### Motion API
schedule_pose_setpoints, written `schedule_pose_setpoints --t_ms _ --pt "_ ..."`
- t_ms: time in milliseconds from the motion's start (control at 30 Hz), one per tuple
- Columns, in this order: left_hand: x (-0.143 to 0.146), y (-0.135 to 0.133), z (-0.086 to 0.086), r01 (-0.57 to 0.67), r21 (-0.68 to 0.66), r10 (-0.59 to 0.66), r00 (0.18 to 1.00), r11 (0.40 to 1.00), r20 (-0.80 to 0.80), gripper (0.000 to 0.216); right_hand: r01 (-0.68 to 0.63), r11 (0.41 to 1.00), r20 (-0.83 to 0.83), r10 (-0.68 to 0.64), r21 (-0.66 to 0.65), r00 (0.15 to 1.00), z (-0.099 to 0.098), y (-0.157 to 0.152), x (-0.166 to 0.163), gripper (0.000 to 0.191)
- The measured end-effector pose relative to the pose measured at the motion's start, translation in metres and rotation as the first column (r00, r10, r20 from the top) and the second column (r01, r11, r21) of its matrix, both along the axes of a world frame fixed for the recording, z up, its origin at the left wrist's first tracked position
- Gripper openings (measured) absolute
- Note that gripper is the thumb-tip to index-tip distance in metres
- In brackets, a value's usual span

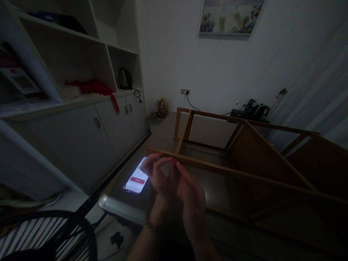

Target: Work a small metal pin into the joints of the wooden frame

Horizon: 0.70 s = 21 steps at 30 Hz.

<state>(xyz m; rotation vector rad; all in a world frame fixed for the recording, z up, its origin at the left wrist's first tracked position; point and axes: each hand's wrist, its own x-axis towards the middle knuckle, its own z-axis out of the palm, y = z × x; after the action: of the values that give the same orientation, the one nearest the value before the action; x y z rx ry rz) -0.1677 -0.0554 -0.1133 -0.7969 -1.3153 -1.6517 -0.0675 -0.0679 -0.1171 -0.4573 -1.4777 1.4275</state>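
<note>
I see my left hand (159,174) with curled fingers touching my right hand (191,201), both raised, holding nothing.

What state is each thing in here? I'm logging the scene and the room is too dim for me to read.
phone: lying flat on the table, screen lit, red button showing.
left hand: empty, fingers curled above the phone.
right hand: empty, fingers extended.
wooden frame: tipped on its side on the table.
cabinet doors: shut.
kettle: upright on the shelf.
red cloth: crumpled, one end hanging over the edge.
</note>
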Motion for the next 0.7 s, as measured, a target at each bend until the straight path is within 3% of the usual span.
schedule_pose_setpoints --t_ms 333,700 --pt "-0.003 0.004 -0.013 0.034 -0.015 -0.034 0.999 0.999 0.025 0.004 -0.032 0.999 -0.01 0.032 -0.03 0.999 -0.004 -0.002 -0.001 0.03" --pt "-0.004 0.005 -0.031 -0.003 -0.071 0.011 0.992 0.998 0.123 0.015 0.008 1.0 -0.004 -0.008 0.017 1.0 -0.002 0.001 -0.001 0.03"
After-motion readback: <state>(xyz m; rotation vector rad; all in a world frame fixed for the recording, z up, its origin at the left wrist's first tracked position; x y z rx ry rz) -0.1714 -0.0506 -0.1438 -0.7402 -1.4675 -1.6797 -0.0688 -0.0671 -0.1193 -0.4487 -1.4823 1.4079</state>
